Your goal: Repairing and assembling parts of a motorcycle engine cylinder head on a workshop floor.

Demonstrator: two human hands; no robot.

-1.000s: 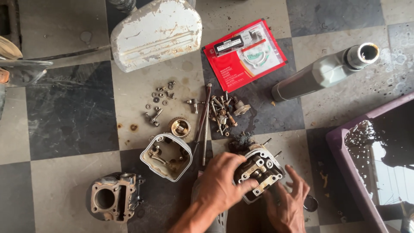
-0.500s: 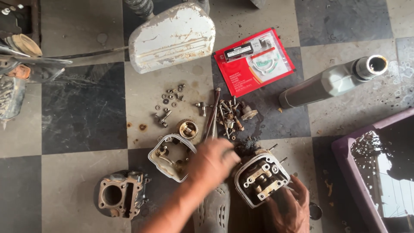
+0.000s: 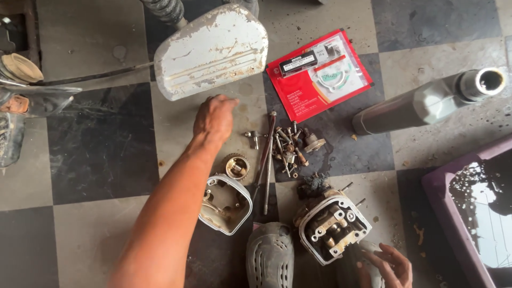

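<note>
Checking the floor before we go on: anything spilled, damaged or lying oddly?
Yes. The grey bottle lies on its side, uncapped, by the purple tray of dark liquid. The white cover has chipped, rusty paint.

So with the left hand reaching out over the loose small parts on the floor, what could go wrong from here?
The left hand covers the small loose parts it reaches over, so one could be knocked away across the floor tiles. The forearm passes close over the open engine cover and sprocket and might nudge them. The right hand only rests beside the cylinder head, which could tip. The grit might get into its open top.
</note>
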